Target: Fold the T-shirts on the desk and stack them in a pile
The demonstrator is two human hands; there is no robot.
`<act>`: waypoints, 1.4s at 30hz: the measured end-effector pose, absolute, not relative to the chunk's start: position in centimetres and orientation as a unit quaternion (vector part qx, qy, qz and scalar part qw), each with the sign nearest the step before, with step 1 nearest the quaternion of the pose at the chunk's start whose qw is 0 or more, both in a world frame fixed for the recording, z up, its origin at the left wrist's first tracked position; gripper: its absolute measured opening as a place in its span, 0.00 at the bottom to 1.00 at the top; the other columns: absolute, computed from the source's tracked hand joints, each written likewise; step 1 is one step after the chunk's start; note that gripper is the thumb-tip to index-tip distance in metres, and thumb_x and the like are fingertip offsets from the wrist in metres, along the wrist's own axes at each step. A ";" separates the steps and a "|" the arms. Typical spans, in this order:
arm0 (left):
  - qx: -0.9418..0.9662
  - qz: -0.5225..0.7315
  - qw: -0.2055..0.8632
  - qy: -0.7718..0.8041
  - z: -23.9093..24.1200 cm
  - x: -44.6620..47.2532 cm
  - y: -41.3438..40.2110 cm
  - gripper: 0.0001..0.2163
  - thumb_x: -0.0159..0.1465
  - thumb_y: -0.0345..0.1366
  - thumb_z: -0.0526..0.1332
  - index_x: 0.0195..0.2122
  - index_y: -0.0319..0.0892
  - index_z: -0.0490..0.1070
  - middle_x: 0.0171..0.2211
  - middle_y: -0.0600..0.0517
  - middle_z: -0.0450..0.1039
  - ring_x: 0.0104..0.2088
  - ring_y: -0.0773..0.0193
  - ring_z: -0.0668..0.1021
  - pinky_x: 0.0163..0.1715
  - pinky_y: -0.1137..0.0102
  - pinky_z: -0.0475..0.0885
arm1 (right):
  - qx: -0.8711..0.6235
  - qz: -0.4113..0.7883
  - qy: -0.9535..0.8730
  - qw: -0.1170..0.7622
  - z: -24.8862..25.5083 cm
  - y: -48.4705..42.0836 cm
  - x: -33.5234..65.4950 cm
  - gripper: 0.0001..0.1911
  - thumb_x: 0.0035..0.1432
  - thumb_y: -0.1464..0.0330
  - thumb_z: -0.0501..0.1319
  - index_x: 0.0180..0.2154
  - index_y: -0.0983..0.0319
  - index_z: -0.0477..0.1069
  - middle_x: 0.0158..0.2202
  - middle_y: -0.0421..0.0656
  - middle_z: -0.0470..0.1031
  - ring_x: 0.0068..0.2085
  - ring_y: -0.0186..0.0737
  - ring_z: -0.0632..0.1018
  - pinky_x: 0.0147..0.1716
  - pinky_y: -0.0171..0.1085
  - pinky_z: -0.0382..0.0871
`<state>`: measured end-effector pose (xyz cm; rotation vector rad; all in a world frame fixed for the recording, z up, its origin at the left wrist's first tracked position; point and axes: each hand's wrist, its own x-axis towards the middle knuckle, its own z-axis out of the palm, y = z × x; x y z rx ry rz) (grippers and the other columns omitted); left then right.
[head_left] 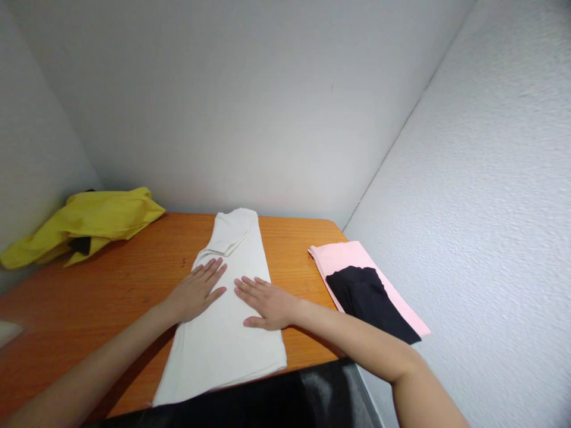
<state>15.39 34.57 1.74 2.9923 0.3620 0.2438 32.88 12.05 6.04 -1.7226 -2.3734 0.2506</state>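
A white garment (232, 333), folded lengthwise into a long strip, lies on the orange wooden table (111, 291), running from the near edge to the far wall. Both my palms press flat on its middle. My left hand (196, 291) rests on the strip's left side, fingers stretched out and pointing away from me. My right hand (267, 304) lies beside it, fingers spread and pointing left. Neither hand holds anything.
A crumpled yellow garment (84, 223) sits at the table's far left corner. A folded pink garment (357, 261) with a folded black one (368, 297) on top lies at the right edge against the white wall. Walls enclose the table on three sides.
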 end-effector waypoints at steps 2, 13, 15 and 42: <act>0.989 0.070 0.052 0.122 1.9 15.5 34.5 0.32 0.68 0.55 0.43 0.68 0.43 0.48 0.70 0.47 0.41 0.69 0.55 0.49 0.66 0.58 0.48 | -0.574 0.094 -0.808 0.096 6.4 10.3 31.9 0.42 0.66 0.53 0.52 0.69 0.64 0.34 0.70 0.51 0.36 0.70 0.46 0.39 0.67 0.49 0.36; 0.988 0.088 0.058 0.109 1.8 15.3 34.7 0.30 0.68 0.53 0.45 0.68 0.44 0.48 0.69 0.48 0.44 0.69 0.55 0.51 0.66 0.57 0.51 | -0.565 0.176 -0.799 0.107 8.8 2.3 27.9 0.46 0.64 0.54 0.56 0.69 0.59 0.29 0.70 0.47 0.35 0.70 0.43 0.40 0.68 0.46 0.33; 0.989 0.084 0.059 0.110 1.9 15.2 34.6 0.30 0.68 0.53 0.45 0.68 0.44 0.48 0.69 0.48 0.43 0.69 0.55 0.51 0.66 0.57 0.51 | -0.565 0.179 -0.797 0.113 8.8 1.9 27.7 0.44 0.65 0.56 0.56 0.69 0.59 0.29 0.70 0.47 0.35 0.70 0.42 0.39 0.68 0.46 0.33; 0.966 0.180 0.116 0.142 3.9 18.7 36.1 0.24 0.67 0.40 0.49 0.62 0.37 0.58 0.64 0.37 0.60 0.63 0.51 0.64 0.62 0.53 0.60 | -0.715 0.032 -0.676 0.173 7.5 21.9 36.5 0.38 0.67 0.52 0.47 0.68 0.69 0.43 0.70 0.54 0.39 0.70 0.48 0.44 0.67 0.48 0.41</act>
